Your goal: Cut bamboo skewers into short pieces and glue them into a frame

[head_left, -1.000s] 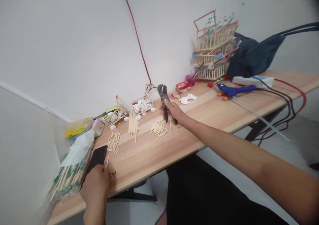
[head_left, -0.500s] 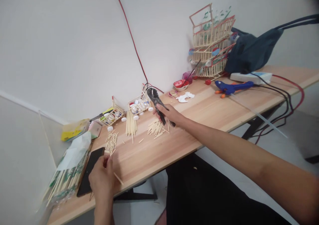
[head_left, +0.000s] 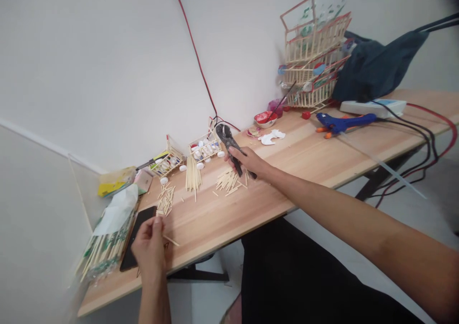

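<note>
My right hand (head_left: 249,162) is closed round the handles of black cutting pliers (head_left: 229,145), jaws pointing up and left, above a loose pile of short cut wooden sticks (head_left: 229,181). My left hand (head_left: 150,247) rests near the table's front edge, fingers pinched on a thin wooden stick (head_left: 170,240) that juts out to the right. It lies beside a black phone (head_left: 138,233) flat on the wooden table (head_left: 287,180).
A bag of long sticks (head_left: 103,245) lies at the left edge. More stick piles (head_left: 193,175), small stick carts (head_left: 204,147), stacked stick baskets (head_left: 311,61), a red paint bowl (head_left: 264,118), a blue glue gun (head_left: 340,121), a dark bag (head_left: 380,65) and cables (head_left: 423,137) fill the back.
My left hand left the phone, picked up a thin stick and moved right. The pliers tilted from upright to leaning left. The view shifted slightly.
</note>
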`<action>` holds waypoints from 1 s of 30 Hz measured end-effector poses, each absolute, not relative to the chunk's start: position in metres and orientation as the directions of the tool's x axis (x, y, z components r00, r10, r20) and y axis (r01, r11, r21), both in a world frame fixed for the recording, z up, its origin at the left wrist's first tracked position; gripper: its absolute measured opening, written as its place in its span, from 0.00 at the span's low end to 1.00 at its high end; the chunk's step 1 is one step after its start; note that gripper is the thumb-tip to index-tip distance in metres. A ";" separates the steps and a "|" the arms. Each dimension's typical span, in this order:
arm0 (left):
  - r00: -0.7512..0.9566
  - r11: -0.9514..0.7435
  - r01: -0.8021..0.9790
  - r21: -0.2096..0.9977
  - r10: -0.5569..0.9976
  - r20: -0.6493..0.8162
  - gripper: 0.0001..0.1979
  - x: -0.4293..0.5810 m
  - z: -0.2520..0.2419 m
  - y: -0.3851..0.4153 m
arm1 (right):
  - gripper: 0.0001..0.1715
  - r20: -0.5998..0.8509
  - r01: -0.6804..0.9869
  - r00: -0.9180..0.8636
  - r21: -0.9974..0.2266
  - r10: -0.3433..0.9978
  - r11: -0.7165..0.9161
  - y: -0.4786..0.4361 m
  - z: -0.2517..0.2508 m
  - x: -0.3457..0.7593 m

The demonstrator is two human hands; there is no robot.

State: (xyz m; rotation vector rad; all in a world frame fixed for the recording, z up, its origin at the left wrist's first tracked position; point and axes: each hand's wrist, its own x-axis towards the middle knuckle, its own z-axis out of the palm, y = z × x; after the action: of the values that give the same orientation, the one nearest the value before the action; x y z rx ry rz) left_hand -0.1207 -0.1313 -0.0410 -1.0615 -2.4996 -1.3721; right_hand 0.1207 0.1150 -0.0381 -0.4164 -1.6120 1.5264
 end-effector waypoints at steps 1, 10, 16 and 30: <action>-0.784 0.370 0.585 0.722 0.485 0.387 0.20 -0.122 -0.039 -0.136 | 0.30 0.345 -0.306 -0.579 -0.932 0.739 0.195 0.115 -0.038 0.121; -0.659 0.670 0.741 0.046 0.712 0.241 0.16 -0.085 -0.033 -0.148 | 0.30 0.366 -0.317 -0.572 -0.924 0.734 0.213 0.117 -0.041 0.119; -0.527 0.544 0.839 0.009 0.808 0.263 0.16 -0.075 -0.033 -0.119 | 0.30 0.365 -0.300 -0.563 -0.926 0.741 0.228 0.117 -0.040 0.119; -0.521 0.502 0.847 0.176 0.849 0.085 0.07 -0.101 -0.027 -0.112 | 0.29 0.397 -0.321 -0.570 -0.913 0.719 0.250 0.115 -0.039 0.119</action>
State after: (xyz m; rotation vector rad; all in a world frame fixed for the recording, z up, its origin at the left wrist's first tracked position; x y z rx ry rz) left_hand -0.1011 -0.1121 -0.0269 -1.5432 -2.7330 -0.3095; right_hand 0.1189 0.1149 -0.0394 -0.3759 -1.6355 1.4750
